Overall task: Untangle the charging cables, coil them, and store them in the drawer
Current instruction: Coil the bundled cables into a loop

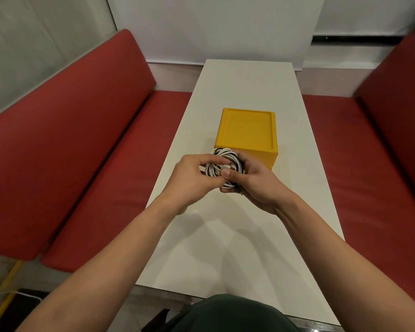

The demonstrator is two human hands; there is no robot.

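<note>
Cupping tangled cable bundle [222, 164] in right grip [254, 180], left grip [192, 178] pinching white strand at centre; yellow drawer box [247, 130] just beyond both grips.

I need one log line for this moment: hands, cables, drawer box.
left hand: pinches cable bundle | right hand: grips bundle | bundle: white and black, above white table | yellow drawer box: on table, behind hands

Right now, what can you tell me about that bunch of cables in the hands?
The cable bundle is a looped clump of thin white cords mixed with at least one black cord. It is held above the white table, just in front of the yellow drawer box. The left hand pinches it from one side; the right hand cups it, thumb on top.
</note>
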